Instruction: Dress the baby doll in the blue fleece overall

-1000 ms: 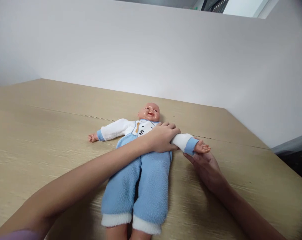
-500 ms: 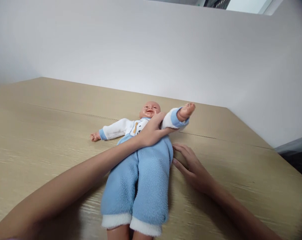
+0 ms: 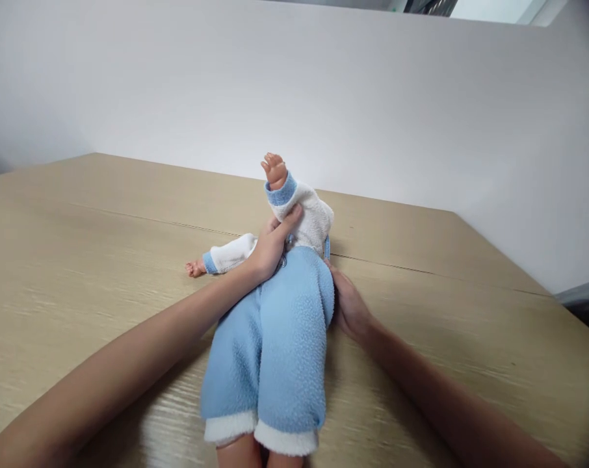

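A baby doll [image 3: 294, 325] in light blue fleece trousers and a white top with blue cuffs lies on the table, its bare legs toward me. Its upper body is tipped to the left, and its head is hidden behind the raised arm and my hand. My left hand [image 3: 275, 244] is closed around that raised sleeve [image 3: 310, 211] at the chest, thumb on the white cloth. One doll arm [image 3: 226, 254] lies out to the left on the tabletop. My right hand [image 3: 349, 299] presses against the doll's right-hand side at the waist, its fingertips partly hidden behind the body.
The light wooden table [image 3: 104, 214] has a seam running across it. A white wall [image 3: 201, 91] rises behind its far edge, with an opening at the top right. Something dark [image 3: 587, 305] stands beyond the table's right edge.
My left hand has pulled the doll's arm up and leftward across its chest, tilting the upper body and covering the face. My right hand has moved in against the doll's side.
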Tool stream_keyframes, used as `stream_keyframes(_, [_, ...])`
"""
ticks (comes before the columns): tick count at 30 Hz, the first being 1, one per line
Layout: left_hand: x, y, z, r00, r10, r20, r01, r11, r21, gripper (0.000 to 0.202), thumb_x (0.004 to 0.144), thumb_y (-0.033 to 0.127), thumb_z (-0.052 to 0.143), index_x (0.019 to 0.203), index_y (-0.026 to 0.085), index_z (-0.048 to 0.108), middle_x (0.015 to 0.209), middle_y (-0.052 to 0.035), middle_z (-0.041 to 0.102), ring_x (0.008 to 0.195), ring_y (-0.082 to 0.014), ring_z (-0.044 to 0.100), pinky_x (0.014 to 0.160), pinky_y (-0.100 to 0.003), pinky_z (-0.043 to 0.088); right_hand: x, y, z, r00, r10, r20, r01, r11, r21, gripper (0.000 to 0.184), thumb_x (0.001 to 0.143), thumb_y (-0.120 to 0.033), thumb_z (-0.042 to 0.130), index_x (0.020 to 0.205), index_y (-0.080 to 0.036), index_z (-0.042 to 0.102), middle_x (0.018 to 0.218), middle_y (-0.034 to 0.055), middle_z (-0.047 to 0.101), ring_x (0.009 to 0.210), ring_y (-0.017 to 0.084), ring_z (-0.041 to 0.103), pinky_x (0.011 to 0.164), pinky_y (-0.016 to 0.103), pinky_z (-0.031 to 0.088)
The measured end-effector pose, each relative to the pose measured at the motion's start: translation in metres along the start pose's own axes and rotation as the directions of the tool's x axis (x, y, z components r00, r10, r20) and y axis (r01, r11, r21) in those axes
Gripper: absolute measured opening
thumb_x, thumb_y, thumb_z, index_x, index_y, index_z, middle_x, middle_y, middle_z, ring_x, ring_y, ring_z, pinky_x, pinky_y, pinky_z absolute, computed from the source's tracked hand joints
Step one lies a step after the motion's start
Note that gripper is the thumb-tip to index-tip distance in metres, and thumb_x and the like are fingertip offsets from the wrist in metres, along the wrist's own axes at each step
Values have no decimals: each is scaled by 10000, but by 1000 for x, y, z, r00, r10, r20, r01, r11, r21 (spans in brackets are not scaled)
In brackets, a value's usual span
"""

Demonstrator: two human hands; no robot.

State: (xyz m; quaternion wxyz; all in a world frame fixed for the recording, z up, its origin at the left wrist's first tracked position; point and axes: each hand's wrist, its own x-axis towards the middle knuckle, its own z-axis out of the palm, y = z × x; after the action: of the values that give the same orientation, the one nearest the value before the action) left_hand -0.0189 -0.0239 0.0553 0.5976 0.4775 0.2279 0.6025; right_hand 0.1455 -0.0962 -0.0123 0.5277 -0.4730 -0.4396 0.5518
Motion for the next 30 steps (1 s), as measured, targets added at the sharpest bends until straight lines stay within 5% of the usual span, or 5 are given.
stream_keyframes(5, [3,14,1,989,-108,-100,99,991,-85,369,1043,503,680,1204,183,767,1094,-75,838,1259,-290,745,1096,-413,593,-5,-3,11,984,115,133,-134,981,142,515,873,-744,719,1084,-282,804,1189,63,856,1344,358,692,1157,553,552])
stream_keyframes(11, [11,21,-13,980,-193,-43,176,951,-254,605,1050,636,619,1472,205,667,1328,-100,807,1357,-313,709,1163,-448,581,-10,2,5,974,24,226,-31,999,27,418,903,-643,778,1180,-331,790,1238,24,832,1324,339,689,1172,540,534])
stream_keyframes(16, [17,28,-29,981,-192,-18,177,932,-316,677,1064,707,529,1463,180,675,1326,-113,804,1365,-344,703,1157,-482,584,-14,-2,11,938,-113,329,176,970,-169,359,997,-581,730,1246,-323,736,1375,43,724,1345,294,656,1186,479,519])
stream_keyframes(21, [19,34,-31,972,-221,-83,182,925,-333,654,1092,702,445,1427,199,696,1279,-88,821,1329,-310,727,1105,-438,618,-15,-3,23,942,-154,299,210,963,-167,332,1017,-564,695,1217,-298,695,1411,54,644,1338,255,635,1218,421,484])
stream_keyframes(30, [25,38,-46,973,-204,-103,156,921,-358,697,1108,719,354,1432,191,674,1182,-102,835,1384,-330,678,1165,-501,575,2,8,44,978,-75,197,68,997,39,243,1009,-527,678,1076,-298,635,1104,-9,727,1093,241,670,1015,374,536])
